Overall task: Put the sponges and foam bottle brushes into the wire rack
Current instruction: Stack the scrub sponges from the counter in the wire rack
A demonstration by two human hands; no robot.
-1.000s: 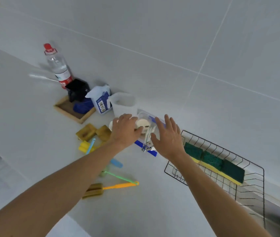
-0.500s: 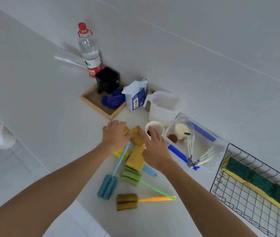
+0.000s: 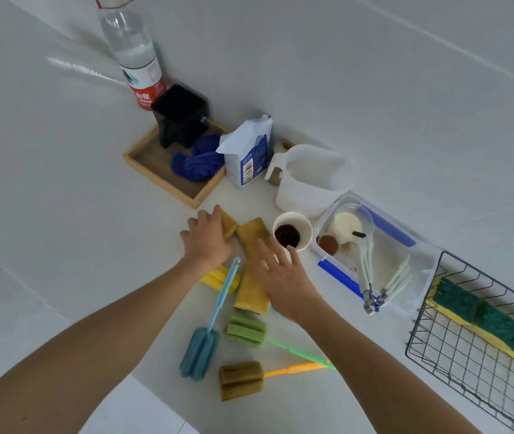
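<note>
Several tan sponges [image 3: 251, 236] lie on the white counter near its back. My left hand [image 3: 207, 238] rests with spread fingers on the leftmost tan sponge [image 3: 228, 225]. My right hand [image 3: 284, 277] hovers open over the long tan sponge [image 3: 251, 294]. A yellow sponge [image 3: 216, 278] peeks out under my left wrist. Foam bottle brushes lie nearer me: a blue one [image 3: 201, 350], a green one [image 3: 246, 330] and an olive one with an orange handle [image 3: 241, 380]. The black wire rack [image 3: 431, 343] at the right holds green-and-yellow scouring sponges [image 3: 497, 319].
Beside my right hand stands a paper cup of dark grains [image 3: 291, 231]. A clear plastic tub [image 3: 374, 261] with measuring spoons sits between the cup and the rack. Behind are a white jug [image 3: 312, 180], a flour bag [image 3: 249, 151], a wooden tray [image 3: 168, 170] and a water bottle [image 3: 135, 51].
My view swung left from the tub toward the sponges. Both hands moved from the tub area onto the tan sponges, and my right hand's fingers have spread.
</note>
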